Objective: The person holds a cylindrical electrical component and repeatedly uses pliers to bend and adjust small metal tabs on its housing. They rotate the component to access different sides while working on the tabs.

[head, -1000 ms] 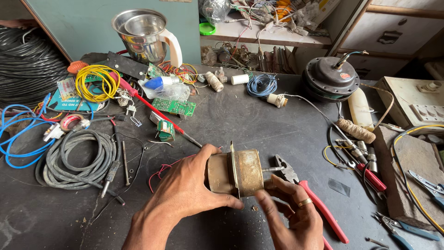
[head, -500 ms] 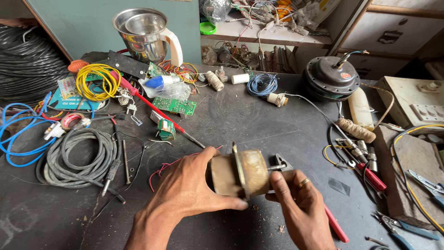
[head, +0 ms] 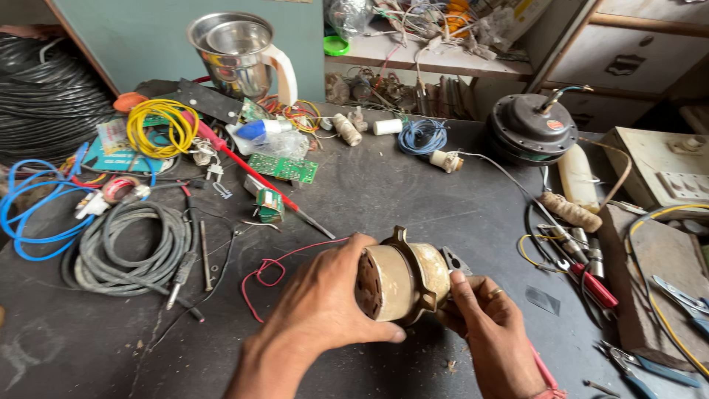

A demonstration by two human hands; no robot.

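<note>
Head view, looking down: both hands are on a small electric motor (head: 402, 281), a tan metal drum with a slotted dark end cap, lifted just above the dark tabletop (head: 384, 192) near its front edge. The left hand (head: 321, 303) wraps the motor's end-cap side, thumb stretched along the bottom, a full grip closed on the casing. The right hand (head: 491, 336) comes in from the other side, fingers pressed against the motor's far end, grip closed on it too; a ring shows on one finger. Just behind the motor, the metal tip of a pair of pliers (head: 456, 260) peeks out, with a red handle trailing under the right wrist.

A thin red wire (head: 277, 267) loops on the tabletop just left of the left hand. Farther left lies a grey cable coil (head: 129, 247), with a blue cable (head: 33, 222) beside it and a yellow wire coil (head: 159, 127) behind. A long red-handled screwdriver (head: 251, 170) slants across a green circuit board (head: 283, 168). At the back stands a steel mixer jar (head: 236, 52) with a white handle, and to the right a round dark fan motor (head: 533, 129). A small blue wire coil (head: 422, 137) sits between them.
</note>
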